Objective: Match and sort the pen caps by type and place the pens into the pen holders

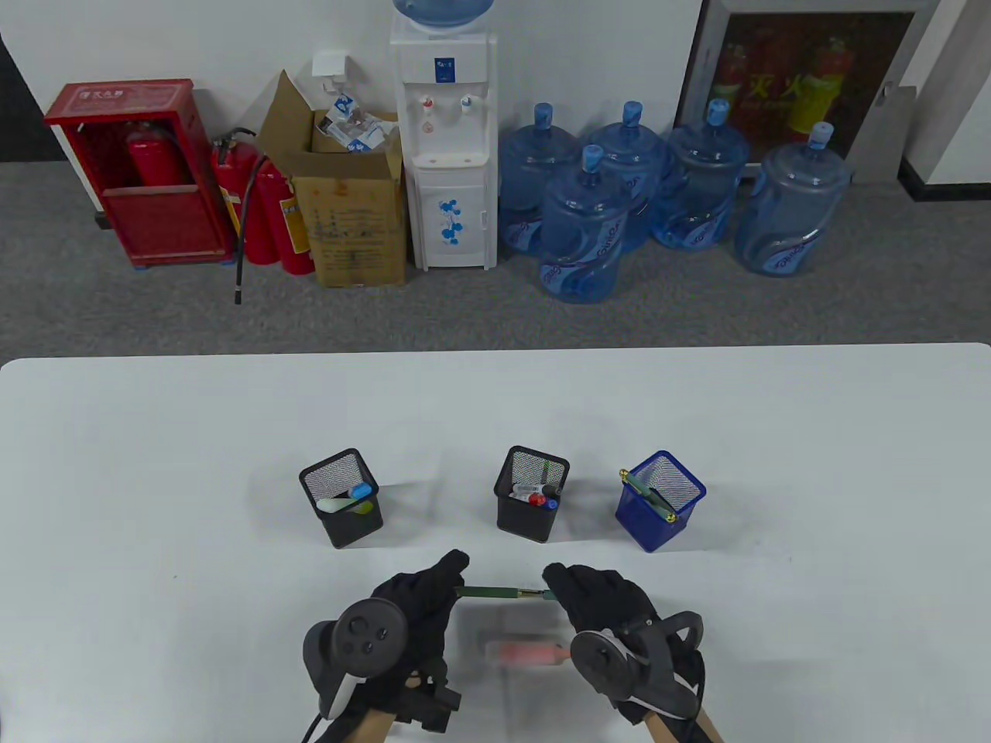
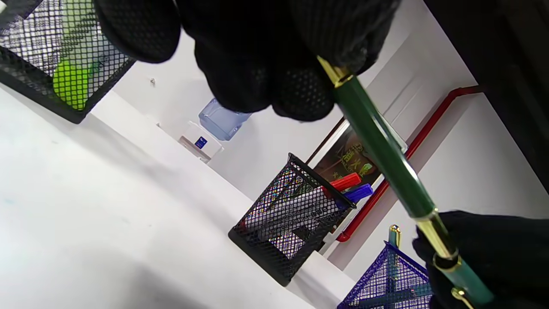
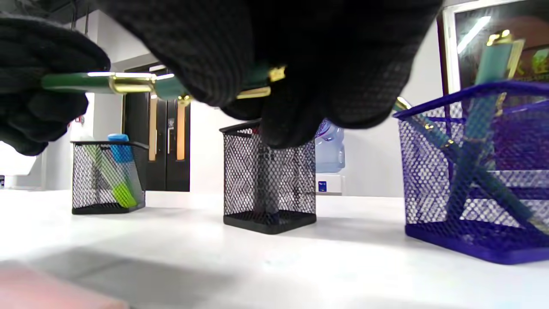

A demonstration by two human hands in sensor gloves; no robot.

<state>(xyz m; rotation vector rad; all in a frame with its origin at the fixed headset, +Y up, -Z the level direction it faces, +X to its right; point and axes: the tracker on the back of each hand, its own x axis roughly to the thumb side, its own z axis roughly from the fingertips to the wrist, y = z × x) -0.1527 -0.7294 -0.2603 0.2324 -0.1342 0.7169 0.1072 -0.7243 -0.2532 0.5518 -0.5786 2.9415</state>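
1. Two gloved hands hold one green pen [image 1: 495,594] level above the white surface [image 1: 813,480]: left hand [image 1: 422,600] grip clamped on the barrel end, right hand [image 1: 596,600] grip clamped on the gold-trimmed cap end.
2. Three mesh holders stand beyond, well apart: left black holder [image 1: 341,499], middle black holder [image 1: 531,491], blue holder [image 1: 660,501], each containing pens.
3. Behind, on grey carpet: water dispenser [image 1: 445,155], blue water jugs [image 1: 581,240], cardboard box [image 1: 352,209], red fire extinguishers [image 1: 263,209].
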